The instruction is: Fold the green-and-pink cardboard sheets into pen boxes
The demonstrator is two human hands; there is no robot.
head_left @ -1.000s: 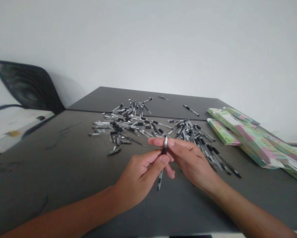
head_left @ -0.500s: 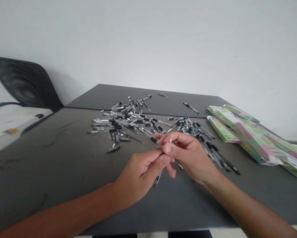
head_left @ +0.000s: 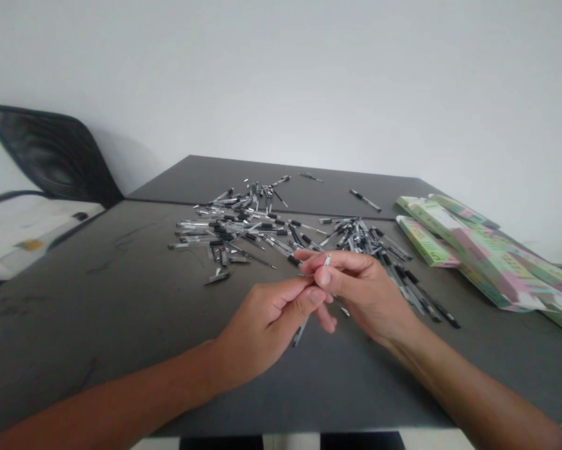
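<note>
Head view: toward near edge of dark table (head_left: 379, 390), left hand (head_left: 266, 319) closely pinches clear plastic pen (head_left: 300, 333), right hand (head_left: 374, 297) pinches slim white piece (head_left: 327, 259); best hold both aligned.

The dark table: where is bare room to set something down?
Bare: left, between the mesh-backed chair and the pens; near edge, between the left forearm and right forearm; right, between that forearm and the green-pink cartons. Crowded: the middle, with pens, and the right side, with cartons.
</note>
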